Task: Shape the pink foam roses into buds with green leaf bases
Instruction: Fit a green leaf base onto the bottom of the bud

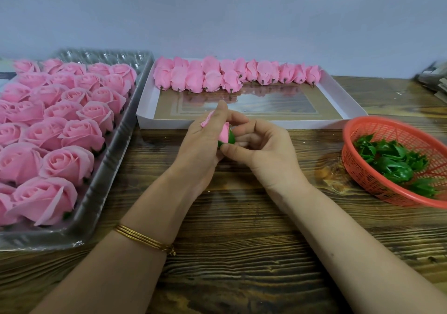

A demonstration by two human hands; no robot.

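Both hands meet over the middle of the wooden table around one small pink rose bud (225, 132) that sits in a green leaf base (231, 137). My left hand (202, 142) grips the bud from the left, and a loose pink petal (207, 120) sticks up between its fingers. My right hand (260, 142) pinches the green base from the right with thumb and fingertips. Most of the bud is hidden between the fingers.
A clear plastic tray (106, 168) of several open pink roses (72, 135) fills the left. A white box lid (242, 120) behind the hands holds a row of shaped pink buds (217, 76). A red basket (362, 168) of green leaf bases (391, 161) stands at the right.
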